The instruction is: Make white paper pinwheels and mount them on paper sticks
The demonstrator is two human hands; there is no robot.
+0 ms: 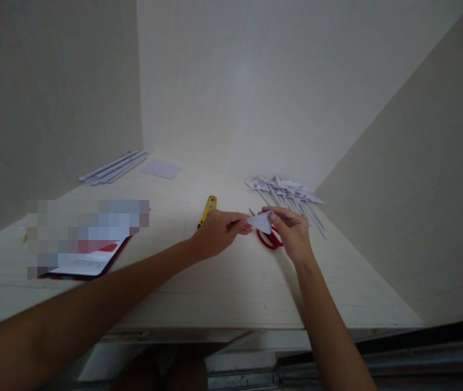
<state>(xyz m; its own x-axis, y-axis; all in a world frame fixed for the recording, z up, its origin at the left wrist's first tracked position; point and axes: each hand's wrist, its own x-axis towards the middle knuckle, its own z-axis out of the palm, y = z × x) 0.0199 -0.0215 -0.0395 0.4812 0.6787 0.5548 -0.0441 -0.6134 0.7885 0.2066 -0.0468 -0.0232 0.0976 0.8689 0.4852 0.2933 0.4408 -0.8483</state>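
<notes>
Between my two hands is a small folded piece of white paper [261, 221], roughly triangular. My left hand [218, 232] pinches its left corner with thumb and fingers. My right hand [292, 231] grips the other end, thumb in front and fingers behind the upper edge. Just under the paper lie scissors with red handles [270, 240], partly hidden by the paper and my right hand. Close behind my left hand rests a yellow box cutter [211, 204], its lower part partly covered by the hand.
White rolled paper sticks [115, 167] lie at the back left, beside a flat paper sheet [161, 169]. Several paper sticks with folded paper tops [286, 190] are piled at the back right. A tablet [105, 255], partly blurred, lies on the left of the white table [231, 293]. Walls enclose the table.
</notes>
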